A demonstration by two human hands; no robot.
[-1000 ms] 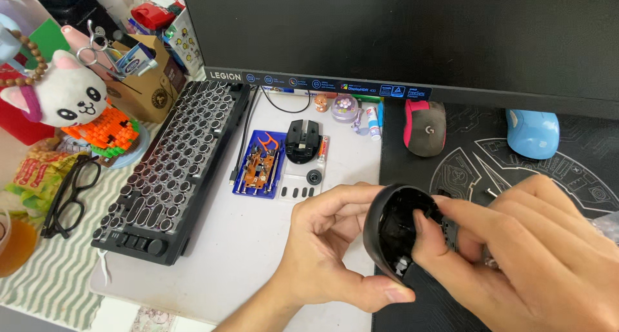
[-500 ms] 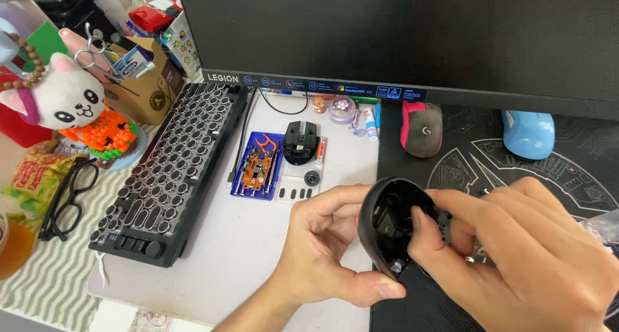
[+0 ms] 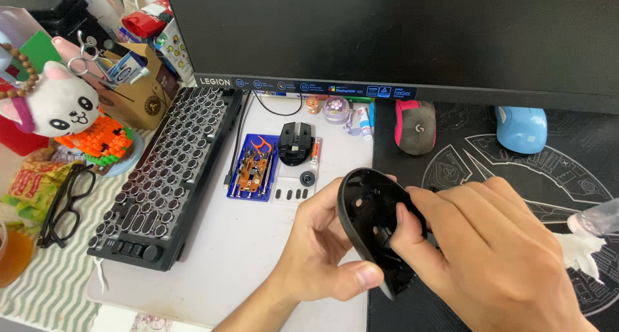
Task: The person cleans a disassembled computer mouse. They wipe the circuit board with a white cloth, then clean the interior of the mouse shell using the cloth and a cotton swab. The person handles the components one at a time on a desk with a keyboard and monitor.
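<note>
Black plastic mouse shell, hollow side up, sits in both hands over the near edge of the worktop, right where the dark mouse mat begins. Left hand cradles it from below, thumb clamped on the lower rim. Right hand covers the other side with fingers curled into the cavity, possibly pinching something small in there, can't really tell. Further back lie a blue tray with a circuit board, another black mouse part, and a round-key keyboard along the left.
</note>
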